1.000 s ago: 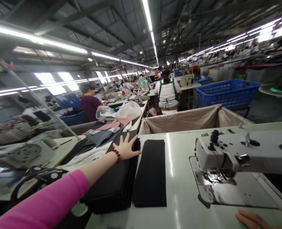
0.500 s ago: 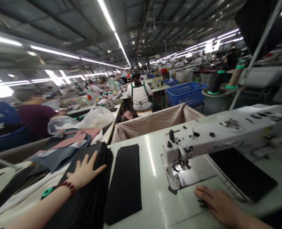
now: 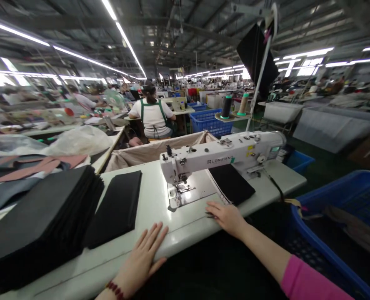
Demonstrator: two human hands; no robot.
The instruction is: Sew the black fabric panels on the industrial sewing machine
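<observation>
My left hand (image 3: 144, 254) lies flat on the front edge of the pale sewing table (image 3: 153, 204), fingers stretched and holding nothing. To its left are a narrow pile of black fabric panels (image 3: 118, 208) and a tall stack of black panels (image 3: 44, 208). My right hand (image 3: 227, 216) rests near the table edge, curled around small dark thread snips (image 3: 210, 215) whose tips show past the fingers; the rest is hidden in the palm. Just beyond it stands a white sewing machine (image 3: 200, 160). More black panels (image 3: 230, 183) lie under the machine's arm.
A blue basket (image 3: 300, 225) with fabric stands at the right. Behind the table hangs a beige cloth-lined bin (image 3: 141, 152). Two thread spools (image 3: 226, 107) sit on a stand. A co-worker in a green apron (image 3: 153, 112) sits ahead. Pink and grey pieces (image 3: 44, 166) lie left.
My left hand has come off the tall black stack and moved right, down onto the table's front edge. The view has swung right; my right hand still holds the snips beside the machine.
</observation>
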